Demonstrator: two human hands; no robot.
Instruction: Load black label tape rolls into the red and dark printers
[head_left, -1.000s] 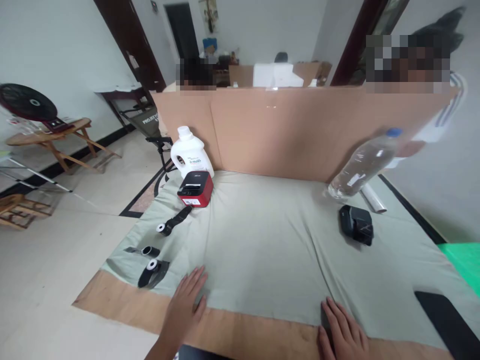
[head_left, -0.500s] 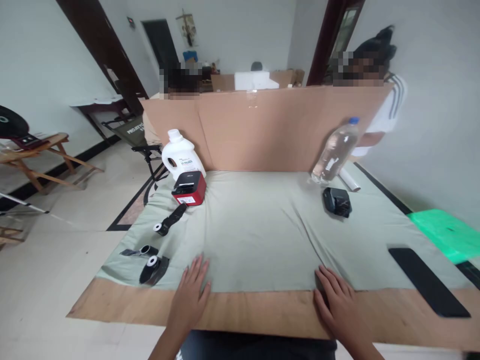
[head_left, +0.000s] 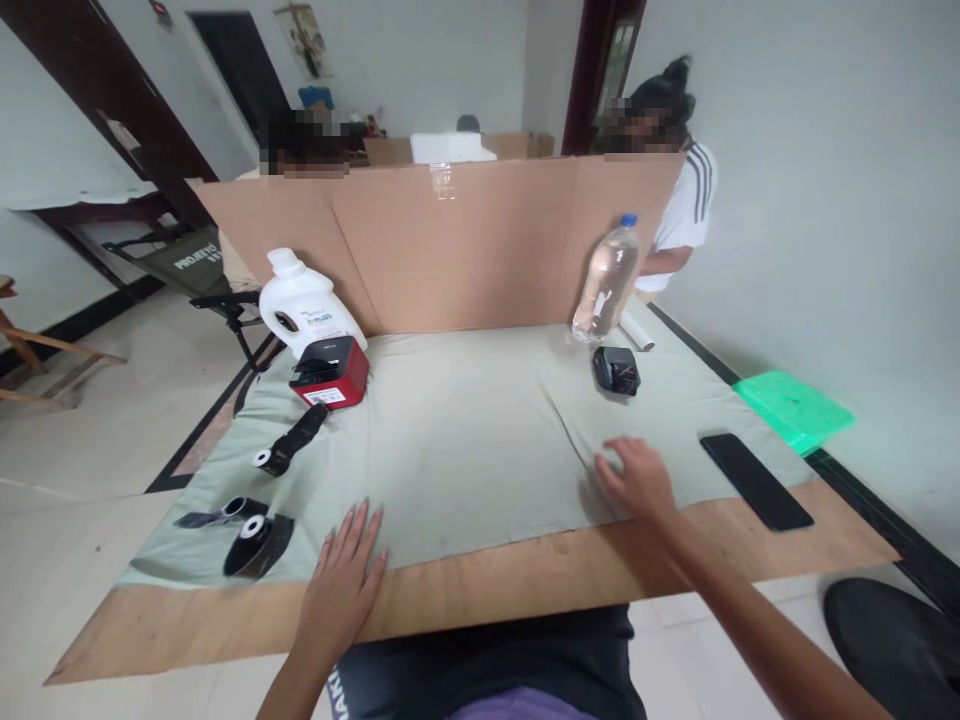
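My left hand (head_left: 346,560) lies flat with its fingers stretched out, on the front of the pale green cloth (head_left: 450,440) and the wooden table edge. Raised a little above the cloth, my right hand (head_left: 639,478) reaches forward with bent fingers, the thumb apart and nothing visible in it. Beyond it sits a small black device (head_left: 616,371). To its right is a flat black slab (head_left: 756,482) with rounded corners. Left of my left hand lie several partly unwound rolls of black film, one (head_left: 256,545) nearest the front, another (head_left: 291,440) near a red and black box (head_left: 330,372).
A white jug (head_left: 309,305) stands behind the red box. Toward the back right are a clear bottle (head_left: 607,280) with a blue cap and a white tube (head_left: 637,331). A cardboard panel (head_left: 472,250) borders the back; two people are behind it. A green plastic item (head_left: 795,408) lies beyond the right edge.
My right hand has lifted off the table edge and moved forward over the cloth. My left hand stays flat. The view has turned to the right.
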